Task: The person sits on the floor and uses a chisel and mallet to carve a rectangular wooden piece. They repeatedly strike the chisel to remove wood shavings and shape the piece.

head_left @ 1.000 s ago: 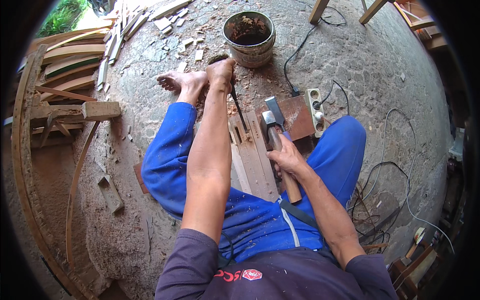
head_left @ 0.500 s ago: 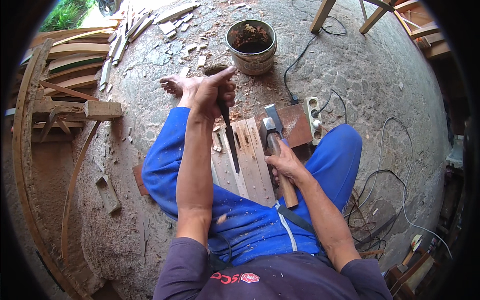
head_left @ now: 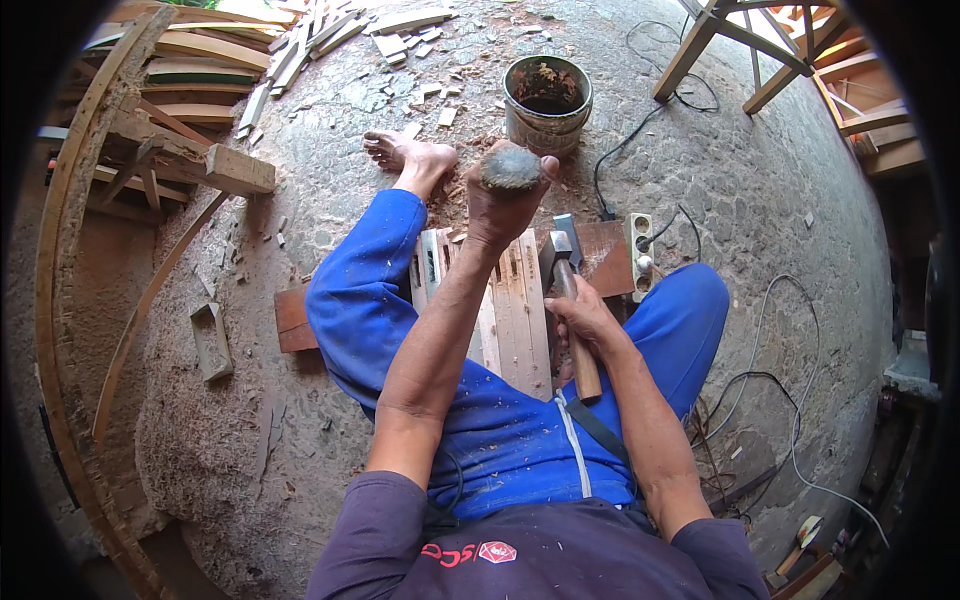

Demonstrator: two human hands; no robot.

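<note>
My left hand (head_left: pixel 500 215) is raised over the work and closed around a chisel. Only the chisel's worn, round handle end (head_left: pixel 510 168) faces up; its blade is hidden below my fist. My right hand (head_left: pixel 588 315) grips a hammer (head_left: pixel 582 365) by its wooden handle, with the metal head up beside the wood. Between my legs lie pale wooden pieces (head_left: pixel 520 325) side by side, with narrow slots cut near their far ends. A second, wide-bladed chisel (head_left: pixel 567 230) is partly hidden behind the hammer.
A reddish-brown board (head_left: pixel 607 250) lies beneath the wood. Beyond it stands a dirty bucket (head_left: pixel 548 110). A power strip (head_left: pixel 641 255) with cables sits at the right. Wood offcuts (head_left: pixel 398 47) litter the far floor, and a wooden frame (head_left: pixel 240 168) juts in from the left.
My left hand has moved right and turned the chisel, so its handle end now faces up instead of its blade showing. My right hand still holds the hammer, slightly shifted.
</note>
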